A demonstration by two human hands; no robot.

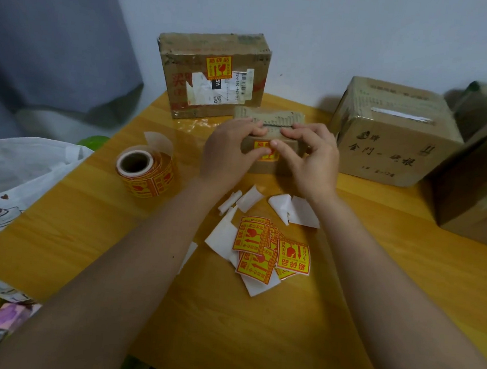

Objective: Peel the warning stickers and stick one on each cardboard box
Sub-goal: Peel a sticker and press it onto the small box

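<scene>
1. Both hands meet on a small cardboard box (270, 166) near the middle of the wooden table (83, 228). A yellow and red warning sticker (264, 152) lies on the side of this box that faces the person, partly hidden by the fingers.
2. The left hand (227, 153) grips the small box from the left, fingers curled over its top edge and thumb pressing on the sticker.
3. The right hand (313, 161) grips the box from the right, fingers over the top edge and thumb touching the sticker beside the left thumb.
4. A torn cardboard flap (269, 116) stands up just behind the fingers.
5. Behind it a flat box (211, 74) stands on edge against the wall, already bearing a warning sticker above a white shipping label.
6. To the right sits a large box (396, 133) with handwriting on its front; no sticker shows on its visible faces. More boxes (481, 177) stand at the far right, partly cut off.
7. A sticker roll (145, 172) lies on its side left of the hands, a loose tail of backing curling up.
8. Near the wrists lie loose stickers (271, 252) in an overlapping pile, with white backing scraps (290, 208) around them.
9. A white plastic bag (7, 179) covers the table's left edge.
</scene>
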